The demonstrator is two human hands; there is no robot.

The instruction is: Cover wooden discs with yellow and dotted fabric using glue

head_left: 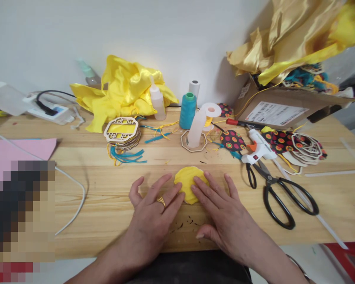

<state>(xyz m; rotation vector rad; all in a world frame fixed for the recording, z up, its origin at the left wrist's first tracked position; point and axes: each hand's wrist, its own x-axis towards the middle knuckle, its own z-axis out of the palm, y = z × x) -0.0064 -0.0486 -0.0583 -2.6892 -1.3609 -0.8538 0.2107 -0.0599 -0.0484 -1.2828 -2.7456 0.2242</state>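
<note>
A small rounded piece covered in yellow fabric (pixel 187 176) lies flat on the wooden table in front of me. My left hand (pixel 155 207) rests its fingertips on the left edge of it, fingers stretched out, a gold ring on one finger. From the other side my right hand (pixel 220 201) lays several straight fingers on its right part, thumb held apart on the table. Beyond the piece, a translucent squeeze bottle (pixel 196 128) stands upside down, its lower end inside an octagonal wooden frame (pixel 191 149).
Black-handled scissors (pixel 271 181) and a white glue gun (pixel 258 146) lie right. A stack of lattice frames (pixel 122 132) with tassels sits left, near crumpled yellow satin (pixel 121 86). Behind stand a teal thread spool (pixel 187 111) and a cardboard box (pixel 272 102). A white cable (pixel 82 189) crosses the left.
</note>
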